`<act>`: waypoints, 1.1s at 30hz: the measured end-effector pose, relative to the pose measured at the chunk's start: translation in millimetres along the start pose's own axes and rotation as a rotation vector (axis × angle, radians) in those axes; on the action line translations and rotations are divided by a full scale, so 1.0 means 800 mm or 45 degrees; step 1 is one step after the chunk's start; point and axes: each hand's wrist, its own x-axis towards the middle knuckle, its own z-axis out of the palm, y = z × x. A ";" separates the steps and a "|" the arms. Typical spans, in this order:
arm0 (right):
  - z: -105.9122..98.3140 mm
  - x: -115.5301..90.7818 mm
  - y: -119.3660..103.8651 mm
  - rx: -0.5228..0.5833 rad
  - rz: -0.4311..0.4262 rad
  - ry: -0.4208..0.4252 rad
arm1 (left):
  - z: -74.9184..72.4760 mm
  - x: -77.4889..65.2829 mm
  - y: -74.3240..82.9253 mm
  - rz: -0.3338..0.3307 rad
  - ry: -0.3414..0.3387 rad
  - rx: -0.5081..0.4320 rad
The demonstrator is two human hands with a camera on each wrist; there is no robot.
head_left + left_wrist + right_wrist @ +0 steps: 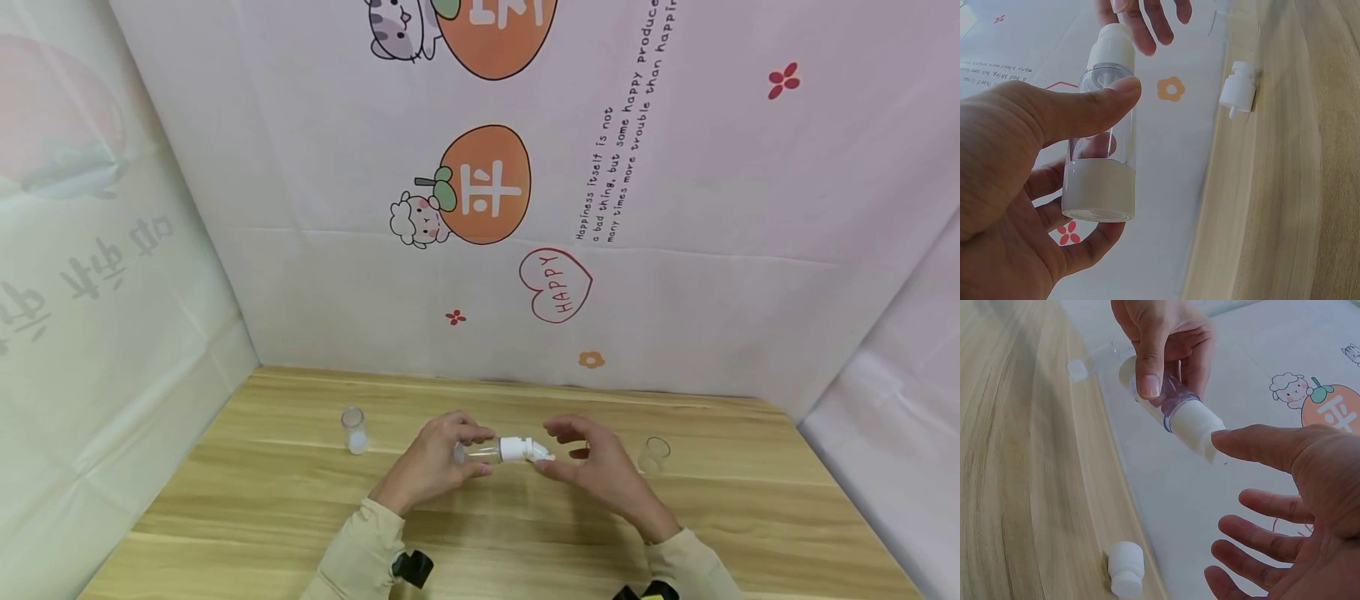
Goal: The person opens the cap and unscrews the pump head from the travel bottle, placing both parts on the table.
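My left hand [442, 454] grips a clear pump bottle [1100, 144] between thumb and fingers. The bottle has a white base and a white pump top [1196, 428], and it lies sideways in the head view, pump end toward the right. My right hand [596, 462] is at that end, its thumb tip right at the pump top and its other fingers spread loosely around nothing. A loose white pump head [1126, 569] lies on the wooden table, seen in both wrist views.
A clear tube [354, 429] with a white piece inside stands on the table left of the hands. To the right is a clear cap [654, 454]. A printed white cloth [337, 275] hangs behind the table [247, 467] and along its sides.
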 end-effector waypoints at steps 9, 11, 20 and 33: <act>0.008 0.001 0.000 0.115 -0.015 -0.112 | 0.000 0.000 0.003 -0.002 -0.002 -0.001; 0.009 0.002 -0.001 0.124 -0.019 -0.121 | -0.001 0.000 0.003 -0.008 -0.006 0.000; 0.015 0.003 -0.007 0.147 -0.004 -0.160 | 0.002 0.001 0.000 0.024 0.009 0.005; 0.021 0.005 -0.006 0.145 -0.012 -0.177 | 0.003 0.001 0.002 0.005 -0.003 -0.018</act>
